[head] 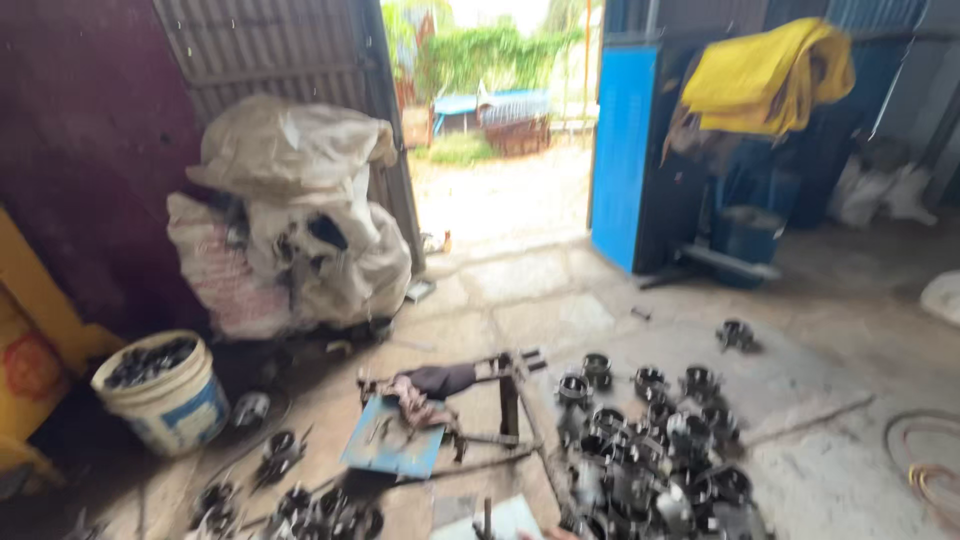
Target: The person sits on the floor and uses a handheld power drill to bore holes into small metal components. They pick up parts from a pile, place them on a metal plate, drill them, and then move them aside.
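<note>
In the head view, neither hand is showing, so whether they are open or holding anything cannot be told. A heap of dark metal ring parts [655, 440] is lying on the concrete floor [560, 300], just right of a small metal frame [505, 400]. A white bucket [165, 395] is standing well left of that frame, beside piled sacks [295, 215].

dark metal parts [650, 440], rough concrete floor [540, 280]
</note>
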